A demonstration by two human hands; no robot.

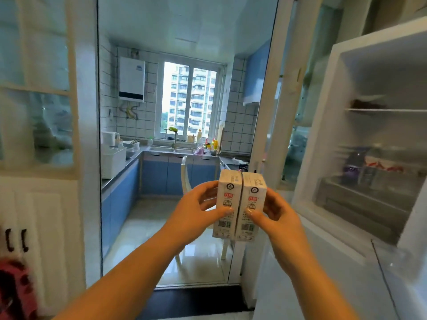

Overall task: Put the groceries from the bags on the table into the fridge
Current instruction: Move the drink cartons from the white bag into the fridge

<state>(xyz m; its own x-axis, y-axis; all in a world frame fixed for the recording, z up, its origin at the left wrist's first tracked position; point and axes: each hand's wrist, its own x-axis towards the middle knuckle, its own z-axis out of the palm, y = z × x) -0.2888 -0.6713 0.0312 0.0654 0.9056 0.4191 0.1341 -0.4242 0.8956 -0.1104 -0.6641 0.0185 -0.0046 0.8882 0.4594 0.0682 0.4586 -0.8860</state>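
Observation:
Two white milk cartons stand side by side in the air, pressed together in front of me. My left hand [196,209] grips the left carton [227,199], thumb across its front. My right hand [275,211] grips the right carton [253,204] the same way. The fridge [332,125] stands open at the right, its white shelves [379,110] in view. A purple packet [351,167] and a red and white pack [383,166] sit on a lower shelf. The bags and the table are out of view.
The open fridge door [323,273] lies low at the right, under my right forearm. Straight ahead a doorway opens onto a kitchen with blue cabinets [157,176] and a white chair [184,176]. A white cupboard [34,135] fills the left.

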